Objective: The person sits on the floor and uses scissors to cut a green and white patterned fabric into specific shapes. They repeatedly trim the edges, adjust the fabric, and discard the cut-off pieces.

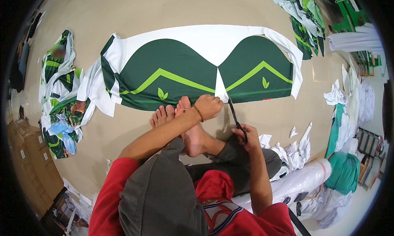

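A long piece of printed fabric (pixel 184 67) lies spread on the floor in front of me, white with two dark green curved panels, light green zigzag bands and small leaf marks. My left hand (pixel 208 107) is closed at its near edge, beside the white gap between the panels, pinching the cloth there. In my right hand (pixel 247 137) is a pair of black-handled scissors (pixel 234 115), its fingers round the handles. The blades reach the fabric's near edge just right of the white gap. My bare feet (pixel 184 115) rest close against the cloth, left of my left hand.
Heaped printed fabric (pixel 61 92) lies at the left, and another pile (pixel 303 18) at the far right. White scraps (pixel 293 154) are strewn on the right near a plastic-wrapped roll (pixel 305 174). Cardboard boxes (pixel 33 154) stand at the left, a green bundle (pixel 344 170) at the right.
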Tool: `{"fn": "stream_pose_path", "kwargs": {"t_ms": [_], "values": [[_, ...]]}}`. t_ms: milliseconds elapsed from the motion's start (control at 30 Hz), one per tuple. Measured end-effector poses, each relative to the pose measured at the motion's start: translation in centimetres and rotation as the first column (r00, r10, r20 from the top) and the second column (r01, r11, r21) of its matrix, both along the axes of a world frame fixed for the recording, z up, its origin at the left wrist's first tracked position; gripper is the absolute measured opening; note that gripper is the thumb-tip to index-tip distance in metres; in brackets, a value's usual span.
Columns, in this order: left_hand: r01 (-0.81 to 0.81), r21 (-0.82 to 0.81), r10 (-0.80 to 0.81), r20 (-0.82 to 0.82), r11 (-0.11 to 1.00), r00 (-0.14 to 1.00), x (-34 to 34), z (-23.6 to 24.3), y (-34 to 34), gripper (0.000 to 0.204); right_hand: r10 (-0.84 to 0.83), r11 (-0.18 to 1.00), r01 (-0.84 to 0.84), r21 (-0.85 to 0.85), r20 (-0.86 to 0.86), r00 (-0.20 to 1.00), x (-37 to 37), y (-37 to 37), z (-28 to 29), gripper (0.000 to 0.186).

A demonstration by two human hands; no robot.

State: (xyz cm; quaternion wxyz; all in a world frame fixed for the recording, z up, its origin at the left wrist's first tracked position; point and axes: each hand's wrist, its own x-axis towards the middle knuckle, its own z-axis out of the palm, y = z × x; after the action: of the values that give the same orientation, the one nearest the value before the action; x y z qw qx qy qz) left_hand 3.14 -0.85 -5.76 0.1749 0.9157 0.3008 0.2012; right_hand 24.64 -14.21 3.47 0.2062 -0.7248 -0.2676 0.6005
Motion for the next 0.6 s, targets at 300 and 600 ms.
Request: {"fn": "stream_pose_path", "kwargs": {"t_ms": [300, 600], "values": [[-0.015, -0.023, 0.014, -0.044, 1.0, 0.999, 0.3, 0.7, 0.1, 0.015, 0.186, 0.969, -0.218, 0.119, 0.233, 0.955, 1.7, -0.4, -1.6, 0.022], [-0.01, -0.066, 0.005, -0.069, 0.998, 0.998, 0.3, 0.8, 0.2, 0.015, 0.129, 0.853, -0.226, 0.47, 0.231, 0.964, 1.1, 0.2, -4.0, 0.014]]}}
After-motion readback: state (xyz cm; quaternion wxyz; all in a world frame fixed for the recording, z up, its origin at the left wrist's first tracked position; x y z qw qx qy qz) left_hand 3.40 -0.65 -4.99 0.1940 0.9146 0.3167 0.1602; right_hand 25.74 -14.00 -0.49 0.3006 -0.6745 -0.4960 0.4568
